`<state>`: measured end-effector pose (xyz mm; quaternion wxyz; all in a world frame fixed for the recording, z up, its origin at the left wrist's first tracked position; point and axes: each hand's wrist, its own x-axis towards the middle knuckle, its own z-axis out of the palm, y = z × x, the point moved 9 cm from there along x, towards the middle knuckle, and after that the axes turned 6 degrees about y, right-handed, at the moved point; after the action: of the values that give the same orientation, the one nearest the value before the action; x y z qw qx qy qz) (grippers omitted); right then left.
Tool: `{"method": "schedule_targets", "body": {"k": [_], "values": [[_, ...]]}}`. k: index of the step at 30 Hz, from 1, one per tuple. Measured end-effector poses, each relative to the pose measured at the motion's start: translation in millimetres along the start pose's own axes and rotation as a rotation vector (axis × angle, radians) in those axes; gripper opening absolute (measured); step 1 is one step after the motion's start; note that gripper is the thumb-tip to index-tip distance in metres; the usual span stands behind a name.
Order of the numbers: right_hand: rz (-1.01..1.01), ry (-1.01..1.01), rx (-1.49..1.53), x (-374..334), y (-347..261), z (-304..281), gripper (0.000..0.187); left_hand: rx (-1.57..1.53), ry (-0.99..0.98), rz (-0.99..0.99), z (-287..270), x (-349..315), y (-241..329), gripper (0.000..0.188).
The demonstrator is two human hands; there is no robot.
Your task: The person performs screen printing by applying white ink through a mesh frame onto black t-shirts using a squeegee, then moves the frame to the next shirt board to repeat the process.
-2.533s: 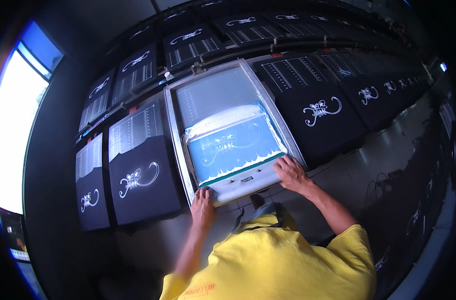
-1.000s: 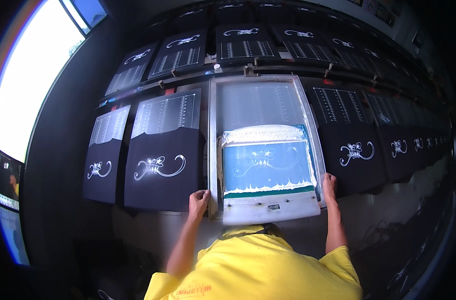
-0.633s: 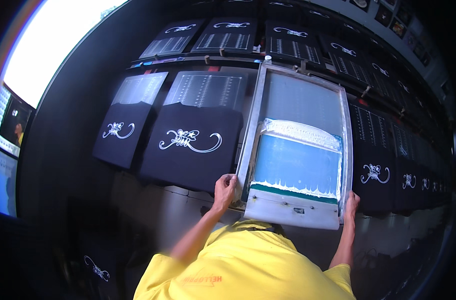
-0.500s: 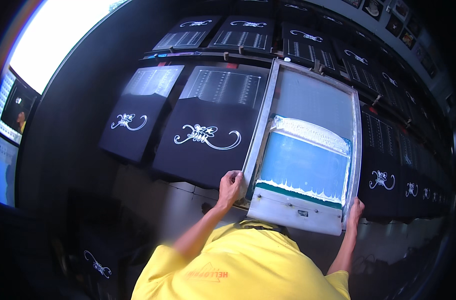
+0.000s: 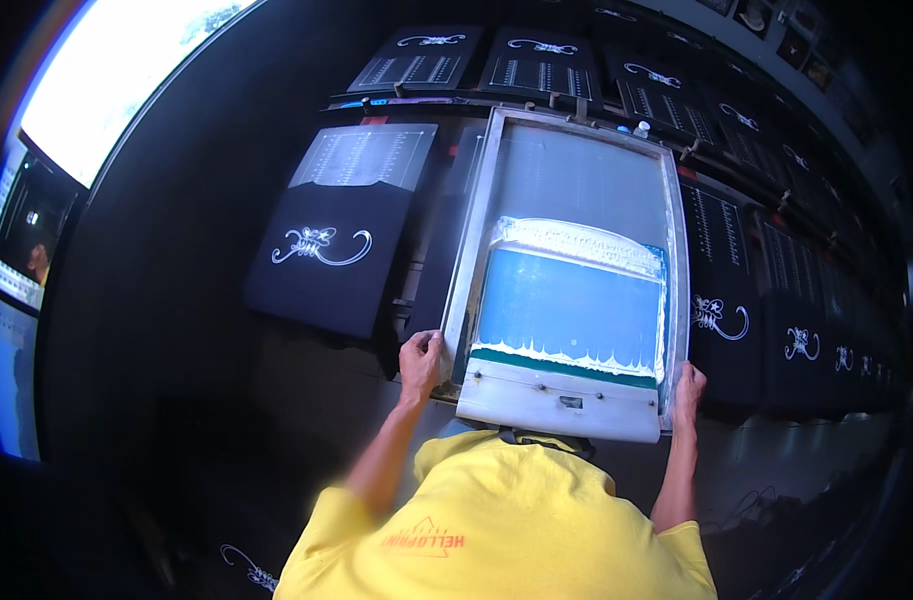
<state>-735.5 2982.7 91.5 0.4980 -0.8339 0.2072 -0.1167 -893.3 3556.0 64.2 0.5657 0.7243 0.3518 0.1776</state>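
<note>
A screen-printing frame (image 5: 680, 270) with a metal rim lies or hovers in front of me, its far end by the rail; I cannot tell whether it touches the board below. Its mesh shows a blue area, with a thick band of white ink (image 5: 576, 245) across the middle. A wide squeegee (image 5: 556, 400) with a metal holder and green blade rests at the near end. My left hand (image 5: 420, 365) grips the frame's left near side, fingers curled. My right hand (image 5: 688, 390) is closed round the right near side, its fingers partly hidden.
To the left is a black garment (image 5: 326, 290) on a board, printed with a white scroll design. Similar printed garments (image 5: 716, 315) run to the right and along the far row. A rail (image 5: 426, 102) with pegs crosses behind the frame. A bright window (image 5: 106, 90) is at far left.
The frame, in both hands, has moved left relative to the boards. It now covers part of a board seen bare before, and a printed garment at its right has come into view.
</note>
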Motion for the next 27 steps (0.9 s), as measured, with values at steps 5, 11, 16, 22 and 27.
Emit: {"method": "schedule_targets", "body": {"k": [5,11,16,22,27], "values": [[-0.038,-0.078,-0.181,-39,-20,97,0.039,-0.032,-0.016,-0.083,-45,83,-73,0.033],[-0.046,0.005,-0.218,-47,-32,126,0.041,0.028,-0.048,-0.099,-60,117,-67,0.036],[-0.048,-0.037,-0.229,-55,-54,137,0.04,0.025,-0.047,-0.079,-65,133,-62,0.038],[-0.041,-0.035,-0.219,-64,-59,144,0.04,0.014,-0.05,-0.09,-71,137,-61,0.037],[-0.054,0.059,-0.163,-68,-54,139,0.041,-0.001,-0.083,-0.114,-67,133,-58,0.036]]}}
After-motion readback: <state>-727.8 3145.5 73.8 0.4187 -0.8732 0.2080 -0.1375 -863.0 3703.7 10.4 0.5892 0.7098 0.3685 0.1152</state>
